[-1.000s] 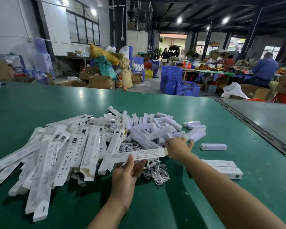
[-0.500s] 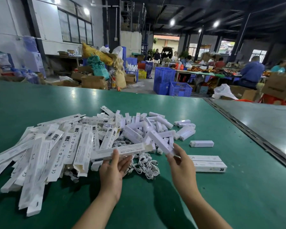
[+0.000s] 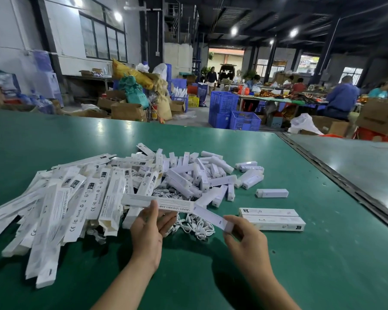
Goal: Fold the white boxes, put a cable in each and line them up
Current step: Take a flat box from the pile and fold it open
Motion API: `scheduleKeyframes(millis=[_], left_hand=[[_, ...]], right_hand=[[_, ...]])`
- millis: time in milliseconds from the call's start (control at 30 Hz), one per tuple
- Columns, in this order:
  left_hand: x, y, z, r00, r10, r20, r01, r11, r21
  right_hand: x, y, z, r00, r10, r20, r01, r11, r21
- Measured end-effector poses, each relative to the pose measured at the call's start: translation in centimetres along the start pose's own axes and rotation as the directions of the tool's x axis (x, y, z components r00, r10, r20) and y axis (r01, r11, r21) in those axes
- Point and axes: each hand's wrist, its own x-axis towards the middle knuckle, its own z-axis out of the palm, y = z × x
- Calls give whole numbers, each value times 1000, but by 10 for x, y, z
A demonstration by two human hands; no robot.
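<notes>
My left hand (image 3: pixel 149 229) holds a long white printed box (image 3: pixel 157 202) level above the table, thumb on top. My right hand (image 3: pixel 244 237) pinches a small white insert piece (image 3: pixel 212 217) by its near end, and the far end meets the open end of that box. A tangle of white cables (image 3: pixel 194 225) lies on the green table (image 3: pixel 211 276) just beyond my hands. Flat unfolded boxes (image 3: pixel 61 204) are heaped at the left. Two filled boxes (image 3: pixel 271 218) lie side by side at the right.
A pile of small white inserts (image 3: pixel 202 175) sits behind the cables, with one lying alone (image 3: pixel 271 193) to the right. A dark seam (image 3: pixel 336 175) divides this table from the neighbouring one. Blue crates (image 3: pixel 233 115), cartons and seated people are beyond the far edge.
My right hand picked a small insert from the pile and drew it toward me, bringing it up to the end of the box in my left hand.
</notes>
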Motion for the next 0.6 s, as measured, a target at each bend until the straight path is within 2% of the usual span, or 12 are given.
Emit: scheduleKeyframes(millis=[133,267,400,500,600], left_hand=[[-1,-2,-1,1000,3,8,-4,999,45],[-4,-9,0,996,-16,84,5,992,124],[-6,-13,0,996,-22,90,10,992,126],[-6,-12,-1,996,-24,86,14,993,120],[-7,-11,-2,996,-25,90,15,994,111]], right_hand=[[-1,-3,-5,998,-60,21,60,998,-8],[-4,-13,-2,997,-76,19,76,997,2],[-13,-25,10,999,51,-17,-49,992,117],[-16,-27,18,994,91,-61,-76,974,215],[-18,-27,21,988,153,-4,-143,934,328]])
